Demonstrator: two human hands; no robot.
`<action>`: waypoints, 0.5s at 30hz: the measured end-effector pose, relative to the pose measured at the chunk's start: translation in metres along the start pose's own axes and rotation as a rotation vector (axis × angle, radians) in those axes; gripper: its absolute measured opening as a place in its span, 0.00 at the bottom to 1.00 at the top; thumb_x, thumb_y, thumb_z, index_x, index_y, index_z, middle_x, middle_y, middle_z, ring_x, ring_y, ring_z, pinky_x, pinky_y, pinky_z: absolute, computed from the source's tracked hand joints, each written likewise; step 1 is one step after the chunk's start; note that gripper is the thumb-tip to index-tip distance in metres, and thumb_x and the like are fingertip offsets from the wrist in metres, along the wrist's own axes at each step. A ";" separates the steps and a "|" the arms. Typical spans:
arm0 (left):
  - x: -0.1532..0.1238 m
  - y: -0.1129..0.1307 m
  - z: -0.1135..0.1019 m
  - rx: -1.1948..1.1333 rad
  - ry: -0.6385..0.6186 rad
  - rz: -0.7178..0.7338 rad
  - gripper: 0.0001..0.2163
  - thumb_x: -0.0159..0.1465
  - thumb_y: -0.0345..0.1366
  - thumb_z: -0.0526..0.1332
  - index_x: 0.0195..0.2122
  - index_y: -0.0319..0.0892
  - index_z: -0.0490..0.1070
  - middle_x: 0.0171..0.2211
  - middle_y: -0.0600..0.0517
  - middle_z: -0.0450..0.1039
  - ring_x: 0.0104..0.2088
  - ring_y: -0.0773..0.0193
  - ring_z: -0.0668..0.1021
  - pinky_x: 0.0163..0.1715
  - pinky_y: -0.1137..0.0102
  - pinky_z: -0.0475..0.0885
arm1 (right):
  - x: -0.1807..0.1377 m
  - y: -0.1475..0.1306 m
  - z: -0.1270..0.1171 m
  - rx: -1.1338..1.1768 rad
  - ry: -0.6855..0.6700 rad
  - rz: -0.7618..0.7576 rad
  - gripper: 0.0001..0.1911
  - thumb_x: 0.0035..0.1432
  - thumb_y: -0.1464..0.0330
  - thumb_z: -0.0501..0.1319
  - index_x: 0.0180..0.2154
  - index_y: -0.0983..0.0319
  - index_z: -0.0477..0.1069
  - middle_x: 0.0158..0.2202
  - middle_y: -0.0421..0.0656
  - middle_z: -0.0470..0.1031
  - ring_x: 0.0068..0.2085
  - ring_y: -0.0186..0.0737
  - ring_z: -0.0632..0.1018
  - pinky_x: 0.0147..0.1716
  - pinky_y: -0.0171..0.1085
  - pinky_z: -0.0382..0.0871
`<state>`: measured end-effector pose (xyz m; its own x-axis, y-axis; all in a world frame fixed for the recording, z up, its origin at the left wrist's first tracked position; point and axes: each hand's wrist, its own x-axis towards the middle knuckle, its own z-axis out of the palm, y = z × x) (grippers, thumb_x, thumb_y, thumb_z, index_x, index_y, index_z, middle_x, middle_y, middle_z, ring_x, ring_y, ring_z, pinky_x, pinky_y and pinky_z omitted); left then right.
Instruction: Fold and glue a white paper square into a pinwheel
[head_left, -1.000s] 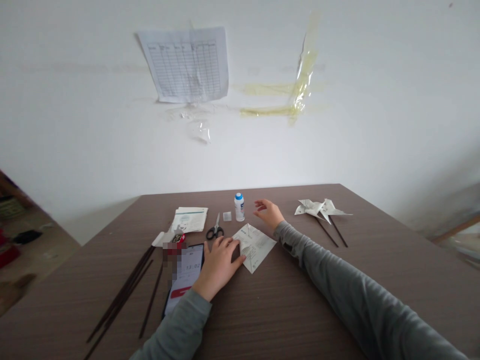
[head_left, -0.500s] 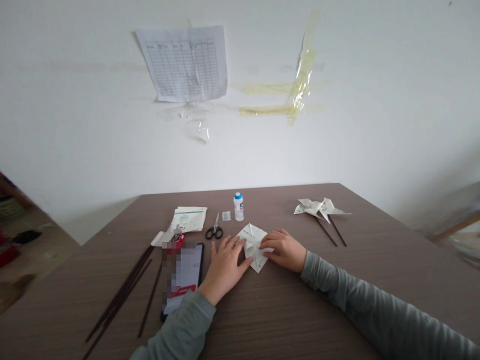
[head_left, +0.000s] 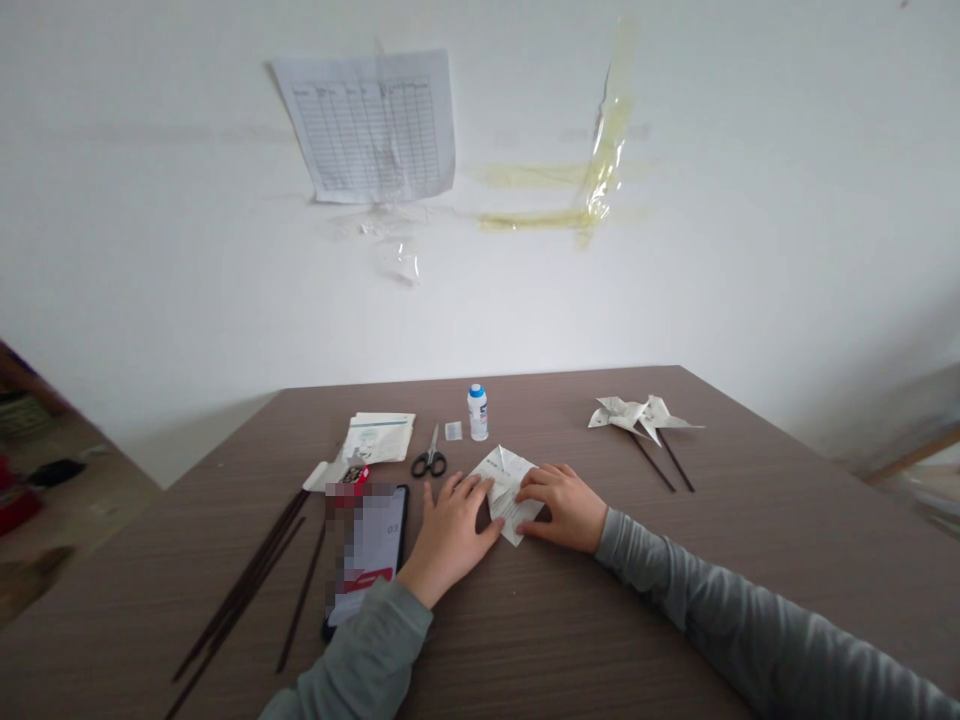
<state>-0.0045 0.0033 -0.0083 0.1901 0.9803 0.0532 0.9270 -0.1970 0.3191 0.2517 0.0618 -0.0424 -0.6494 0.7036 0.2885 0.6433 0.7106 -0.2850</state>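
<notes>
A printed paper square [head_left: 506,466], cut and creased along its diagonals, lies with one corner toward me on the table. My left hand [head_left: 450,540] rests at its left side, fingers spread, with the fingertips and thumb on the paper's edge. From the right, my right hand [head_left: 566,510] has curled fingers and thumb on the paper's right part, gripping it there and hiding that corner. Just beyond the paper stands a white glue bottle [head_left: 478,414] with a blue cap. Black-handled scissors [head_left: 429,461] lie beyond my left fingers.
Two paper pinwheels [head_left: 637,414] on brown sticks lie at the back right. Left of the scissors is a stack of paper squares [head_left: 379,438], with a small clear packet [head_left: 453,431] nearby. A phone [head_left: 375,550], a red box [head_left: 352,480] and several brown sticks [head_left: 255,580] lie left.
My right hand has shifted slightly left over the paper, its thumb now lower and nearer the front corner. My left hand stays almost where it was.
</notes>
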 end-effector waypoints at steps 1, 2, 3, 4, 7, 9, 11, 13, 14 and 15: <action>0.000 0.000 0.000 0.001 -0.002 0.001 0.27 0.81 0.40 0.76 0.80 0.54 0.85 0.85 0.37 0.81 0.89 0.25 0.74 0.89 0.14 0.60 | 0.000 0.000 0.000 0.000 -0.006 0.002 0.17 0.71 0.58 0.88 0.58 0.53 0.96 0.57 0.51 0.96 0.60 0.62 0.92 0.67 0.57 0.85; 0.000 0.000 0.000 0.002 -0.006 0.003 0.27 0.81 0.40 0.75 0.81 0.53 0.85 0.85 0.37 0.81 0.89 0.25 0.74 0.89 0.13 0.60 | 0.000 0.000 0.000 0.001 -0.007 0.004 0.16 0.72 0.58 0.87 0.58 0.53 0.96 0.58 0.51 0.96 0.60 0.62 0.92 0.67 0.56 0.84; 0.000 -0.001 0.000 0.001 -0.008 0.005 0.28 0.81 0.40 0.75 0.81 0.53 0.85 0.85 0.37 0.81 0.89 0.24 0.74 0.89 0.13 0.61 | 0.000 0.000 0.000 0.003 -0.004 0.008 0.15 0.73 0.59 0.87 0.57 0.52 0.96 0.58 0.50 0.96 0.60 0.62 0.92 0.67 0.55 0.84; 0.000 -0.001 0.000 0.001 -0.007 0.007 0.28 0.81 0.40 0.75 0.81 0.53 0.85 0.85 0.37 0.81 0.89 0.24 0.74 0.89 0.13 0.61 | 0.001 0.000 0.000 0.005 0.000 0.011 0.14 0.73 0.59 0.87 0.57 0.52 0.96 0.57 0.50 0.96 0.60 0.62 0.92 0.66 0.55 0.84; 0.000 -0.001 -0.001 0.005 -0.004 0.006 0.27 0.80 0.40 0.76 0.80 0.54 0.85 0.84 0.38 0.82 0.89 0.24 0.75 0.89 0.13 0.62 | 0.001 0.003 0.003 0.012 0.026 0.009 0.12 0.74 0.62 0.86 0.56 0.50 0.95 0.56 0.50 0.96 0.59 0.61 0.93 0.65 0.55 0.85; 0.000 0.000 -0.003 0.012 -0.010 -0.001 0.28 0.81 0.40 0.75 0.81 0.54 0.85 0.85 0.38 0.82 0.89 0.24 0.74 0.89 0.14 0.61 | 0.001 0.006 0.006 0.028 0.056 -0.008 0.12 0.74 0.64 0.84 0.57 0.50 0.95 0.56 0.49 0.97 0.59 0.61 0.93 0.65 0.55 0.86; -0.001 0.001 -0.004 0.017 -0.019 -0.001 0.28 0.81 0.39 0.74 0.81 0.53 0.85 0.85 0.37 0.81 0.89 0.24 0.74 0.90 0.14 0.60 | 0.000 0.010 0.007 0.055 0.080 -0.034 0.15 0.73 0.68 0.82 0.58 0.52 0.94 0.56 0.49 0.97 0.59 0.61 0.94 0.67 0.56 0.87; -0.001 0.001 -0.004 0.016 -0.023 0.002 0.28 0.82 0.39 0.74 0.82 0.52 0.84 0.85 0.37 0.81 0.89 0.24 0.74 0.89 0.14 0.60 | -0.001 0.014 0.007 0.084 0.086 -0.056 0.18 0.70 0.73 0.79 0.59 0.54 0.94 0.57 0.51 0.98 0.60 0.62 0.95 0.69 0.59 0.86; -0.001 0.001 -0.004 0.014 -0.024 0.003 0.28 0.81 0.39 0.74 0.82 0.52 0.84 0.85 0.36 0.81 0.89 0.24 0.74 0.89 0.13 0.60 | -0.002 0.015 0.006 0.095 0.085 -0.064 0.20 0.69 0.75 0.77 0.59 0.55 0.94 0.57 0.52 0.98 0.61 0.62 0.95 0.71 0.60 0.86; -0.001 0.001 -0.004 0.012 -0.023 0.003 0.28 0.81 0.39 0.74 0.82 0.51 0.84 0.85 0.36 0.81 0.89 0.24 0.74 0.89 0.13 0.60 | -0.003 0.016 0.005 0.103 0.082 -0.070 0.22 0.68 0.77 0.76 0.59 0.56 0.94 0.58 0.52 0.98 0.61 0.62 0.95 0.73 0.61 0.85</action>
<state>-0.0050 0.0020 -0.0042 0.2002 0.9792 0.0320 0.9302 -0.2002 0.3077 0.2618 0.0714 -0.0522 -0.6533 0.6530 0.3832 0.5501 0.7571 -0.3524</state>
